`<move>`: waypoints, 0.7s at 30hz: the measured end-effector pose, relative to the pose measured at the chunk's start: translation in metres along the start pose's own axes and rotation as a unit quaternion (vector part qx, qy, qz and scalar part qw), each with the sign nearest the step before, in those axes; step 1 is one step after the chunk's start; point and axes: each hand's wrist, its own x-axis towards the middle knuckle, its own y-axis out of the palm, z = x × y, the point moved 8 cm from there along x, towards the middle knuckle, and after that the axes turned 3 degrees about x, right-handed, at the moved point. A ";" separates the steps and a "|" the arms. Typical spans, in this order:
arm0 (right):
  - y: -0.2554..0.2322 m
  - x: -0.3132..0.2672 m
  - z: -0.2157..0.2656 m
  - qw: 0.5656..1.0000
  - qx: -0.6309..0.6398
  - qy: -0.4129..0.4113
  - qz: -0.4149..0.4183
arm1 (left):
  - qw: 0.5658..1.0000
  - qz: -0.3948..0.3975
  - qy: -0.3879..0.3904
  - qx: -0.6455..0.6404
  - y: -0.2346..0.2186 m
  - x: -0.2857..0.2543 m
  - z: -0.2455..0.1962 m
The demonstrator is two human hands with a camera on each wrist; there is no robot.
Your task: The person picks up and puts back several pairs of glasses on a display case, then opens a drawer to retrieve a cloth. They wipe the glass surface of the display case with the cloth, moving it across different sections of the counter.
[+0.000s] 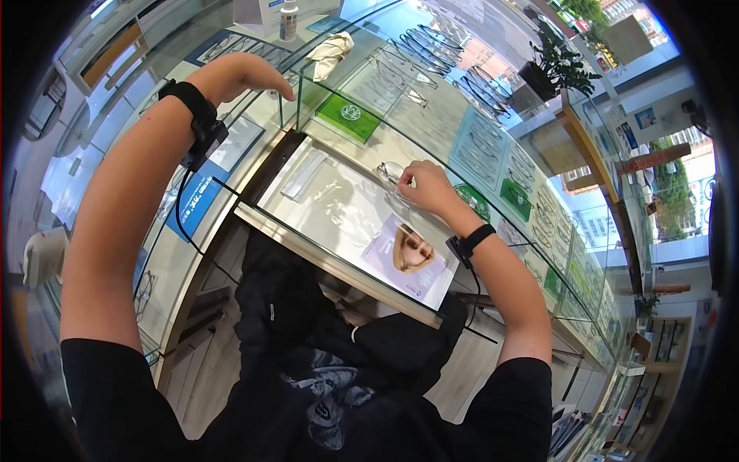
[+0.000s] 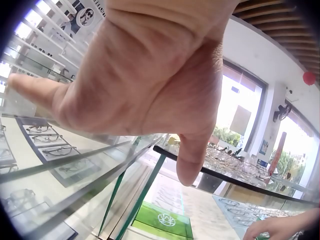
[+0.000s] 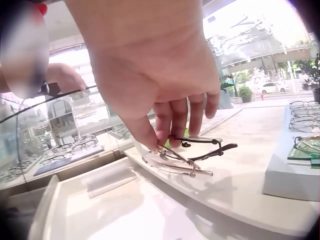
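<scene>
My right hand [image 1: 427,187] pinches a pair of thin-rimmed eyeglasses [image 3: 192,173] between thumb and fingers. It holds them low over the pale display shelf, just behind the pulled-out drawer [image 1: 308,240]. A dark temple tip and a lighter one stick out to the right in the right wrist view. My left hand [image 1: 245,75] is held over the glass counter at the left, fingers extended and thumb pointing down, with nothing in its grasp. Nearest to it are the glass panel's corner and a crumpled beige cloth [image 1: 329,55].
Inside the drawer lie a purple print with a portrait [image 1: 408,254], clear plastic and a white strip-like box [image 1: 305,174]. Green cards [image 1: 348,117] and rows of eyeglasses [image 1: 481,146] fill the glass case. A white bottle [image 1: 288,21] stands at the back left.
</scene>
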 end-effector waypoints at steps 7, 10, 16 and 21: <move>-0.007 0.051 -0.041 0.993 -0.083 0.020 -0.083 | 0.996 0.062 -0.026 0.053 0.003 -0.008 -0.005; -0.001 0.060 -0.055 0.990 -0.109 0.028 -0.087 | 0.997 0.048 -0.048 0.046 0.004 -0.007 -0.003; -0.002 0.068 -0.057 0.985 -0.144 0.048 -0.084 | 0.995 0.042 -0.053 0.073 0.000 -0.006 -0.004; -0.004 0.067 -0.066 0.989 -0.079 0.065 -0.106 | 0.997 0.037 -0.048 0.053 0.004 -0.002 -0.001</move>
